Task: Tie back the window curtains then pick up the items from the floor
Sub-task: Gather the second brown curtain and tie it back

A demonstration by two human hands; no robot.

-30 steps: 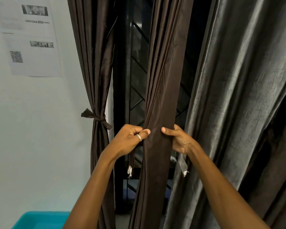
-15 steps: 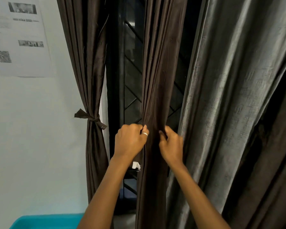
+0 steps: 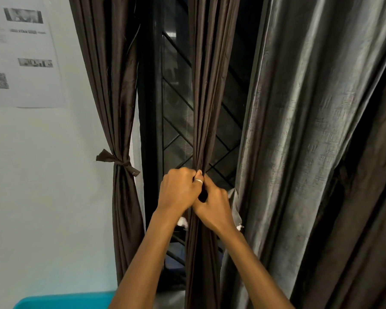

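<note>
Tied curtain (image 3: 112,103) left; gathered curtain (image 3: 206,90) centre before window grille (image 3: 176,121); loose curtain (image 3: 303,130) right.

An open gap runs between the tied dark brown satin curtain (image 3: 118,121) on the left and the gathered dark brown curtain panel (image 3: 210,97); the black diagonal-barred window grille (image 3: 176,121) closes it behind. Heavy grey curtain folds (image 3: 299,141) crowd the right side.
</note>
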